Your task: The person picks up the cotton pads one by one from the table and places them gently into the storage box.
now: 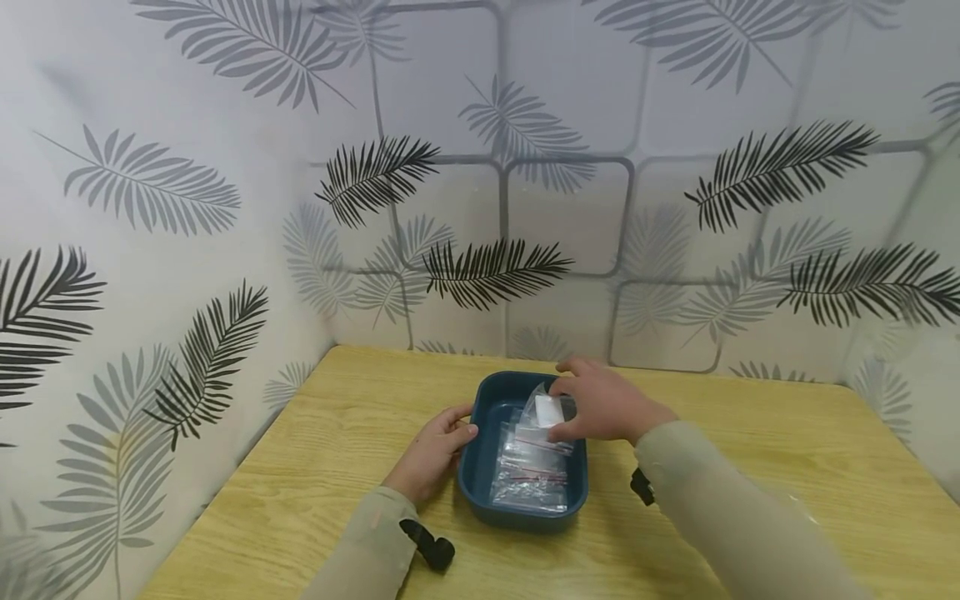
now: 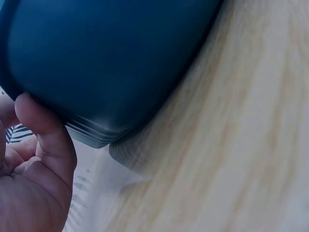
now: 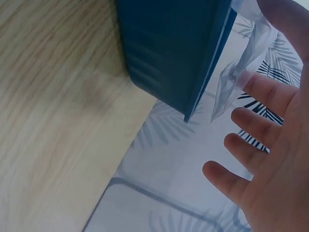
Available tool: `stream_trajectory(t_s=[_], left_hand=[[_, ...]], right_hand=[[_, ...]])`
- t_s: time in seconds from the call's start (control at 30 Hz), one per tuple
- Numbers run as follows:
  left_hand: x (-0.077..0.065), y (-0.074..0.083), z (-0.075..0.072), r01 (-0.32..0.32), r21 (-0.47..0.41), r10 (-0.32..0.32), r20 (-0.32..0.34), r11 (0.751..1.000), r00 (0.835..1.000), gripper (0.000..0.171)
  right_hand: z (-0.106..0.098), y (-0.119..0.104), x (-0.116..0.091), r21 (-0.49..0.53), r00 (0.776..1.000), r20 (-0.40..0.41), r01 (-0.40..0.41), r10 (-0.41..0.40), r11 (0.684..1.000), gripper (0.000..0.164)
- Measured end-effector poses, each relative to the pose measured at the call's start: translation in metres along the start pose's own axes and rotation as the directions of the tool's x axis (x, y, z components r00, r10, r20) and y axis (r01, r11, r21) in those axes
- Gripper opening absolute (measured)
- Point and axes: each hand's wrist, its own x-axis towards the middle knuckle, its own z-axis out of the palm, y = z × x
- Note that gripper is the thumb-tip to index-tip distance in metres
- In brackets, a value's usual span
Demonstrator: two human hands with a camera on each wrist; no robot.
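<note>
A dark blue plastic bin (image 1: 480, 500) with rounded corners sits on the table. In it lie several clear zip bags (image 1: 528, 475) with red seal lines. At the bin's left rim, my left hand (image 1: 432, 450) holds the side, with the thumb (image 2: 36, 116) against it in the left wrist view. My right hand (image 1: 603, 404) reaches over the far right part of the bin. Between thumb and index finger it pinches a clear zip bag (image 3: 246, 63) with a white piece inside; the other fingers are spread. The thumb's tip is cut off in the right wrist view.
The yellow wood-grain table (image 1: 375, 387) extends on both sides of the bin. Behind it and to the left stands a pale wall (image 1: 562, 225) with a leaf pattern. Black straps (image 1: 429, 546) are on both wrists.
</note>
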Motion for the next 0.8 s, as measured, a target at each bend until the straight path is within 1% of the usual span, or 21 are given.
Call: stream_trajectory(t_s=[0.23,0.37,0.6,0.8], left_hand=[[0.0,-0.001,0.001,0.0,-0.006,0.0,0.0,1.0,1.0,0.051],[0.001,-0.003,0.001,0.006,-0.004,-0.006,0.005,1.0,1.0,0.05],[0.0,-0.002,0.0,0.0,0.013,0.0,-0.012,1.0,1.0,0.051],[0.001,-0.001,0.0,0.007,0.021,-0.007,-0.013,1.0,1.0,0.05]], right_hand=[[0.008,-0.002,0.006,-0.024,1.0,-0.014,-0.016,0.016,1.0,0.077],[0.012,0.001,0.004,-0.028,1.0,-0.009,-0.018,0.018,0.999,0.074],[0.009,0.006,-0.004,-0.007,1.0,-0.019,-0.021,0.021,1.0,0.068],[0.006,0.016,-0.016,0.02,0.999,-0.032,0.001,0.0,1.0,0.066]])
